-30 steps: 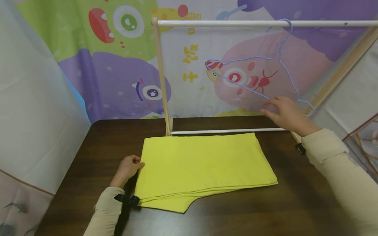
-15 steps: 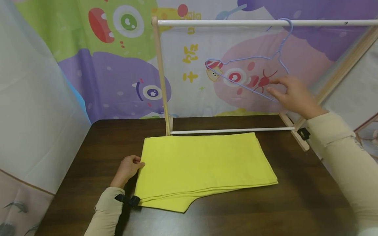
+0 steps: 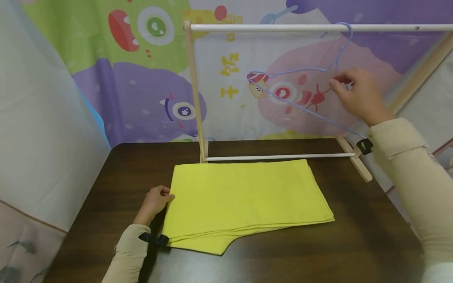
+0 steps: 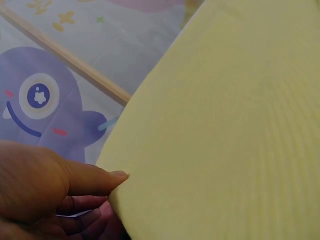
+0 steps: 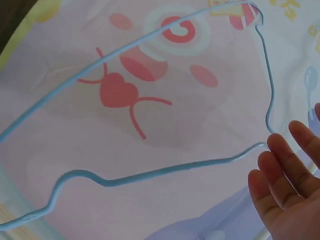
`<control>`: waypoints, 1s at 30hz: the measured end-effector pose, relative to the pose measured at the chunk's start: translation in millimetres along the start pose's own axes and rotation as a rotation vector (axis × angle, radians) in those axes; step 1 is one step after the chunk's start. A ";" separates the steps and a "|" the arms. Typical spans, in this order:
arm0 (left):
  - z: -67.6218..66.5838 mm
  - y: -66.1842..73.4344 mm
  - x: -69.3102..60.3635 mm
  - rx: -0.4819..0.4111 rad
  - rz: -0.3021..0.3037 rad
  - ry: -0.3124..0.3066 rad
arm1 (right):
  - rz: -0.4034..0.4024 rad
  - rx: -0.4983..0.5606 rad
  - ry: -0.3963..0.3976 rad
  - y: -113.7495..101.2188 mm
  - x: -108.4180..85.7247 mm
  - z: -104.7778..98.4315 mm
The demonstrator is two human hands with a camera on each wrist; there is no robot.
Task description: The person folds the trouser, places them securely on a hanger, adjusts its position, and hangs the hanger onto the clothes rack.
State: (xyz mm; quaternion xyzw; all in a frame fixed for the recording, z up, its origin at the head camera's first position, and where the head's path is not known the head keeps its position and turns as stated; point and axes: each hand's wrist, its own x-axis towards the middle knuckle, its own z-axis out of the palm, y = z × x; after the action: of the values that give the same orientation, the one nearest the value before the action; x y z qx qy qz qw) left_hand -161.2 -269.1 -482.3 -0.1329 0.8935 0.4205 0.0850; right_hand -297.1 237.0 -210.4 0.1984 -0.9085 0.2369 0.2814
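Folded yellow trousers (image 3: 247, 196) lie flat on the dark wooden table, their pointed crotch part jutting toward the near side. My left hand (image 3: 154, 202) pinches their left edge, thumb on top and fingers beneath; the left wrist view shows the thumb (image 4: 95, 179) on the cloth. A blue wire hanger (image 3: 301, 69) hangs by its hook from the white rail (image 3: 269, 28). In front of its neck, my right hand (image 3: 359, 94) is raised and hides part of the wire. The right wrist view shows its fingers (image 5: 282, 175) loosely extended beside the neck; contact is unclear.
A rack with wooden posts (image 3: 194, 86) and a white lower bar (image 3: 279, 157) stands on the table (image 3: 290, 257) behind the trousers. A cartoon-print curtain (image 3: 141, 102) hangs at the back, with pale cloth (image 3: 32, 118) at the left.
My right hand has risen from the hanger's bottom wire to its neck, moving slightly right. My left hand and the trousers have stayed in place.
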 end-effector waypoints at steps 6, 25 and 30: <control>-0.2 0.6 0.6 -0.003 0.009 0.000 | 0.015 0.005 0.158 -1.4 11.0 -3.8; -0.3 -2.2 -1.0 0.000 0.015 -0.006 | 0.439 0.246 -0.136 8.9 47.9 -15.3; 0.3 -1.8 -0.1 0.001 0.008 0.003 | 0.503 0.427 -0.173 10.5 52.0 -10.8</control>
State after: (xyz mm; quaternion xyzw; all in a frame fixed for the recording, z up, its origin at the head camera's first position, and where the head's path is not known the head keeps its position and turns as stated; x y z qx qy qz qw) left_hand -160.6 -269.9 -483.8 -0.1298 0.8944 0.4200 0.0820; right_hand -337.4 239.5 -174.3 0.0420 -0.8794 0.4660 0.0882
